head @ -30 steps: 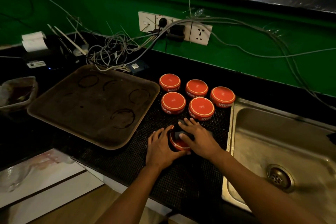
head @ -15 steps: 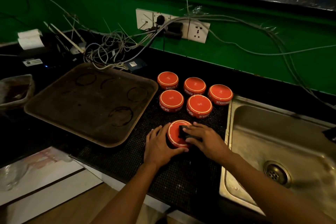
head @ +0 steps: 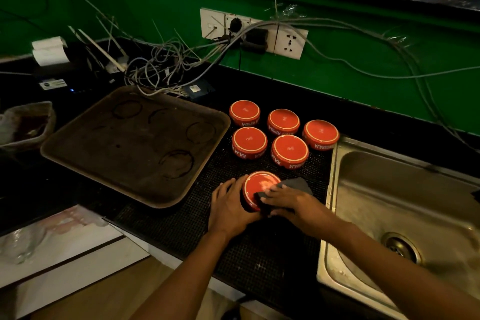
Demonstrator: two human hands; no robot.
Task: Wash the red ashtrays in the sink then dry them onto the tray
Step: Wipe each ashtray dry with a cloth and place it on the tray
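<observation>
brown tray (head: 135, 143) lies left on the bench; left hand (head: 230, 209) cups the near red ashtray (head: 261, 189), its grip curled round the side; right hand (head: 291, 202) presses a dark cloth (head: 296, 186) onto it; sink (head: 405, 205) far right

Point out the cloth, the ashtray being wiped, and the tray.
cloth (head: 298, 184), head view, its grey far corner.
ashtray being wiped (head: 258, 186), head view, its red upturned base.
tray (head: 124, 143), head view, its bare floor.
</observation>
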